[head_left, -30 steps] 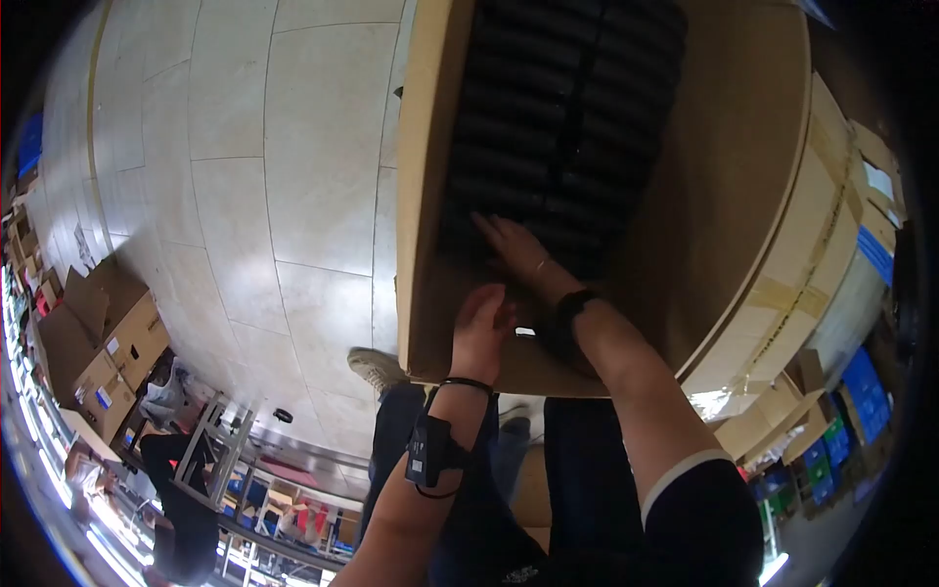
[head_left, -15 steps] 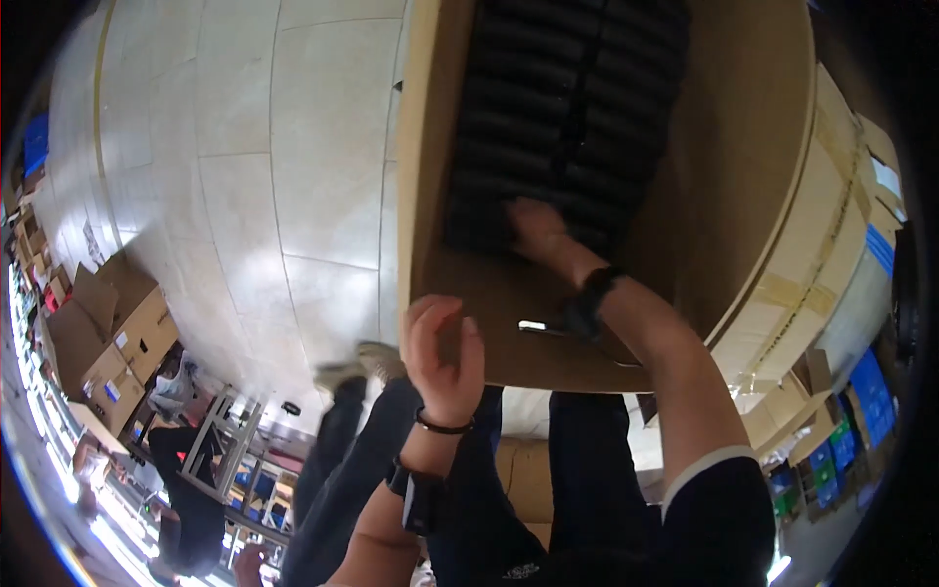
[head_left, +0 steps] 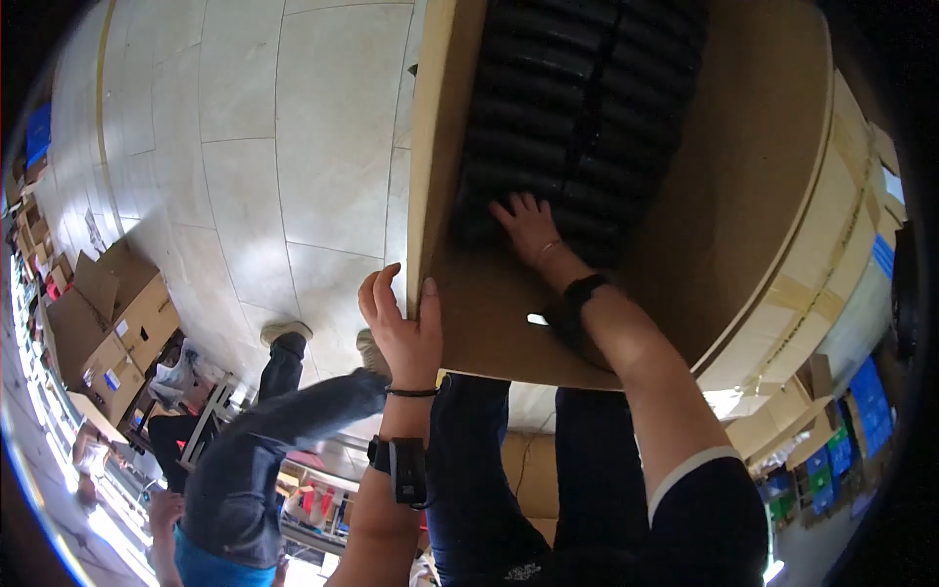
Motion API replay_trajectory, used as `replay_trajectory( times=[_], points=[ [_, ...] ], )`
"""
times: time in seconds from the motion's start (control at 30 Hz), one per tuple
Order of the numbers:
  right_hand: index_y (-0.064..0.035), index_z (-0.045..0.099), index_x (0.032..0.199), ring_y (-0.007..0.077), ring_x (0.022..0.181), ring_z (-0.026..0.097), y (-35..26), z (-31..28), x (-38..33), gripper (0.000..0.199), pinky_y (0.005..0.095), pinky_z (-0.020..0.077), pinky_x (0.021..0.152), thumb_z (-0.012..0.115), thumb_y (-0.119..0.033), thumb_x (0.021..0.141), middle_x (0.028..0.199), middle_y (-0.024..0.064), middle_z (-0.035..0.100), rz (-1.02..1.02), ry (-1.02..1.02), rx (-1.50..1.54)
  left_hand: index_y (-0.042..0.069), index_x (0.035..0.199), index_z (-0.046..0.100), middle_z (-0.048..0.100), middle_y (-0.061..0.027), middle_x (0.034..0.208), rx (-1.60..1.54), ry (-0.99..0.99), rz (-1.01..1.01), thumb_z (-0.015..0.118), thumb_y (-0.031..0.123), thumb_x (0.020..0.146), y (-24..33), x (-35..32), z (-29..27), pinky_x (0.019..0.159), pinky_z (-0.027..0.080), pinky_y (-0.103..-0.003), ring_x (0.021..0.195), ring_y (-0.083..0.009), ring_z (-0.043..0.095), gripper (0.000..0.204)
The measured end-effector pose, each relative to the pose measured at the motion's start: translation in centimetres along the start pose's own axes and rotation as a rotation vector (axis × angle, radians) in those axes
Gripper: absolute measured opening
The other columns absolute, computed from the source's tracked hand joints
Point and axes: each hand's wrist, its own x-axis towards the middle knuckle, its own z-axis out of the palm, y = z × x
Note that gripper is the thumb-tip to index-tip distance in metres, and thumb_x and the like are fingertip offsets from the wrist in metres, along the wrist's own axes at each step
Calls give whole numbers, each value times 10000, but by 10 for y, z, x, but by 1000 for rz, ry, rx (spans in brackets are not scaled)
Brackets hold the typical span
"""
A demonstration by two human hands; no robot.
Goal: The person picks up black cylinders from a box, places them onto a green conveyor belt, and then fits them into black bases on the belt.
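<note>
A large brown cardboard box (head_left: 433, 147) stands in front of me, its top uncovered. Inside lie two columns of long black rounded items (head_left: 533, 108), stacked side by side; their exact kind is too dark to make out. My right hand (head_left: 533, 230) reaches into the box and rests on the nearest black items at the left, fingers spread. At the box's near left corner is my left hand (head_left: 403, 338), fingers apart outside the wall and thumb by its edge. Whether it touches the cardboard is unclear. A bright slot (head_left: 537, 319) shows in the box's near wall.
Another person's leg (head_left: 245, 460) and shoe (head_left: 286, 334) are close on my left. An unfolded carton (head_left: 137, 313) stands farther left. At the right are taped cartons (head_left: 792, 293) and blue bins (head_left: 871, 391). Pale tiled floor (head_left: 333, 127) runs along the box's left side.
My left hand has moved left and up to the box's edge. My right hand's fingers have spread out over the black items. The other person has shifted, with a leg now bent beside me.
</note>
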Motion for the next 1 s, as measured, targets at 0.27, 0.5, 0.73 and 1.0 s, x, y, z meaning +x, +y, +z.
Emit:
replay_trajectory(
  times=[0.27,0.5,0.73,1.0],
  points=[
    [-106,483,1198,264,1018,520,-30,-29,8,582,430,422,819,694,-198,663,1127,92,512,201,-70,-169,-15,1068,538,514,-181,1057,-19,17,-27,660,140,807,3,-1,-1,846,423,-410,989,-345,497,327],
    [-105,434,1248,275,1076,516,-23,-43,21,702,420,438,844,756,-305,657,1189,81,498,351,-198,-98,-27,1040,551,546,-187,1019,-28,16,-21,647,142,820,6,0,1,798,454,-420,944,-354,532,294],
    [-100,420,1273,289,1135,497,-28,-53,38,693,423,439,877,745,-276,686,1203,103,526,420,-269,-194,-26,1036,553,561,-172,986,-47,-18,-86,643,134,821,8,1,-2,758,468,-399,906,-324,553,283],
    [-72,454,1274,313,1088,503,-12,-10,13,561,429,389,918,616,-164,745,1152,128,537,218,-5,-71,-20,1043,569,571,-141,957,-23,2,38,603,138,866,1,1,-2,629,479,-316,809,-239,583,240]
  ],
)
